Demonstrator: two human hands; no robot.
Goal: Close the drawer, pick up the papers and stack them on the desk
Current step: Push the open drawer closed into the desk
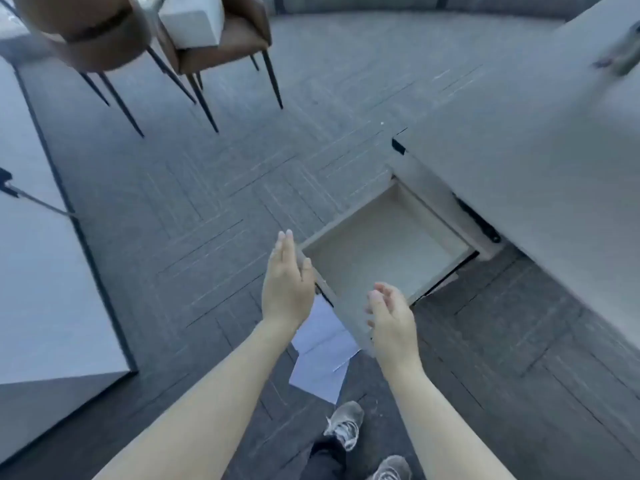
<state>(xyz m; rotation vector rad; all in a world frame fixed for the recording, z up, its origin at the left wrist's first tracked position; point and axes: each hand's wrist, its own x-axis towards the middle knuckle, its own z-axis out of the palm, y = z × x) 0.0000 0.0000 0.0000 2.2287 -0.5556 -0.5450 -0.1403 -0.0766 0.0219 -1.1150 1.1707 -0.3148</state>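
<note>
A pale drawer (388, 251) stands pulled out from under the grey desk (540, 140), and its inside looks bare. My left hand (285, 284) is flat, fingers together and pointing away, right at the drawer's front left corner. My right hand (389, 315) hovers over the drawer's front panel with fingers loosely curled and nothing in it. White papers (323, 355) lie on the carpet below the drawer front, between my forearms, partly hidden by my hands.
Two brown chairs (214, 43) with thin black legs stand at the far left, one holding a white box (194, 19). A white tabletop (38, 271) with a black frame is at the left. My shoes (344, 424) are near the papers. A blurred object (623, 53) lies on the desk.
</note>
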